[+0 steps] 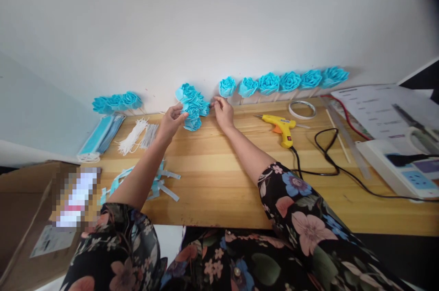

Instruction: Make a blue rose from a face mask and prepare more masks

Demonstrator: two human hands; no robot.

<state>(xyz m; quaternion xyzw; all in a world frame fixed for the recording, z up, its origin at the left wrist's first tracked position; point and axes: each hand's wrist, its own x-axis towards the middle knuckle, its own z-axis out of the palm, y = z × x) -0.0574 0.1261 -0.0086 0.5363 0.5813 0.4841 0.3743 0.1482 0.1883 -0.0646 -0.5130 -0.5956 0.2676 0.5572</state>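
A cluster of blue fabric roses [192, 105] stands at the back of the wooden table [222, 181], close to the wall. My left hand [172, 121] pinches the cluster's left edge with curled fingers. On the cluster's right side, my right hand [222, 110] has its fingers closed around a stem or edge. Both forearms reach forward across the table.
A row of blue roses [284, 82] leans on the wall to the right, and more blue roses [116, 102] lean at the left. Blue masks [101, 133], white ear loops [133, 137] and blue scraps [161, 181] lie left. Right: yellow glue gun [280, 125], tape roll [302, 109], black cord [329, 163], power strip [398, 167]. A cardboard box [30, 218] stands left.
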